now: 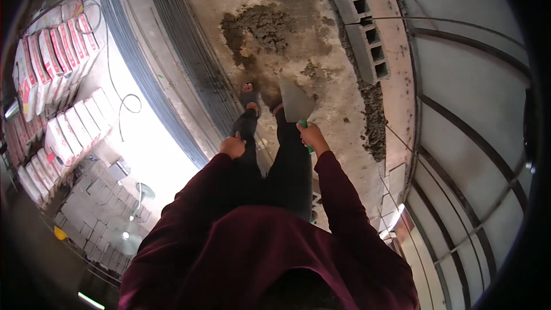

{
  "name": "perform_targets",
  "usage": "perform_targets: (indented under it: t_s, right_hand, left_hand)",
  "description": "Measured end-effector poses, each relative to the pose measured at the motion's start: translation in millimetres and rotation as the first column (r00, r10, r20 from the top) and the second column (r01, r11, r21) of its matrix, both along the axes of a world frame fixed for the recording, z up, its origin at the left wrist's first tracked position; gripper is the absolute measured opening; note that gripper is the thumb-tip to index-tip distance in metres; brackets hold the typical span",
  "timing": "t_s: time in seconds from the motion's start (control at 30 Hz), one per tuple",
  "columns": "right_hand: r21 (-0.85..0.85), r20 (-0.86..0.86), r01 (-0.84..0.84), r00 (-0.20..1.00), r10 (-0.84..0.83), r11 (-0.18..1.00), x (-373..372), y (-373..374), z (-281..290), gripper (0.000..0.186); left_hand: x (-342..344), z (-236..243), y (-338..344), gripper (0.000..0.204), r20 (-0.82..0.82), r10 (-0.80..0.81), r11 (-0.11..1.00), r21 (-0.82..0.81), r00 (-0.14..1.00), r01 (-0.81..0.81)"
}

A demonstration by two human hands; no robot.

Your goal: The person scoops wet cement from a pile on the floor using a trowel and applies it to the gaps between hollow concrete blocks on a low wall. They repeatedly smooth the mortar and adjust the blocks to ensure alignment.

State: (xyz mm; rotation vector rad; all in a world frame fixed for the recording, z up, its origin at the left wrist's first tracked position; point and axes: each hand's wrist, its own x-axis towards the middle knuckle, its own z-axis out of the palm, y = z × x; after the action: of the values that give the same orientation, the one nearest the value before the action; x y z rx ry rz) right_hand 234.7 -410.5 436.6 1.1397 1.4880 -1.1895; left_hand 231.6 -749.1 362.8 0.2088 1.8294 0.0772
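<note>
My right hand (pixel 313 137) is closed around the green handle of a masonry trowel (pixel 296 100). The trowel's broad grey blade points away from me, above the floor by my right foot. My left hand (pixel 233 146) rests against my dark trouser leg with its fingers curled; what they hold, if anything, is hidden. Ahead of my feet, a patch of wet grey mortar (pixel 267 27) is spread on the stained concrete floor. To the right, a row of hollow concrete blocks (pixel 364 43) ends beside a strip of rough mortar (pixel 375 121).
Long bundles of steel rods (pixel 186 31) lie left of my feet. Stacked red-and-white bags (pixel 63 51) and grey paving blocks (pixel 94 212) stand farther left. A taut line (pixel 442 19) crosses the block row toward the ribbed panel wall (pixel 465 74) at right.
</note>
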Motion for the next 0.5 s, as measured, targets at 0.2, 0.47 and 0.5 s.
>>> perform_targets:
  t_s: [0.2, 0.47, 0.5]
  right_hand:
    - [-0.098, -0.030, 0.117, 0.992, -0.121, 0.988, -38, -5, -1, 0.035]
    - [-0.094, -0.015, 0.505, 0.861, -0.509, 0.858, -24, 13, -41, 0.029]
    - [-0.113, -0.045, 0.531, 0.842, -0.538, 0.840, -23, 8, -46, 0.030]
  left_hand:
    - [-75, 47, 29, 0.070, -0.233, 0.085, 0.994, 0.081, 0.969, -0.068]
    - [-183, 99, 81, 0.079, -0.410, -0.046, 0.994, 0.071, 0.911, 0.082]
    - [-191, 99, 77, 0.078, -0.370, -0.071, 0.994, 0.056, 0.926, 0.098]
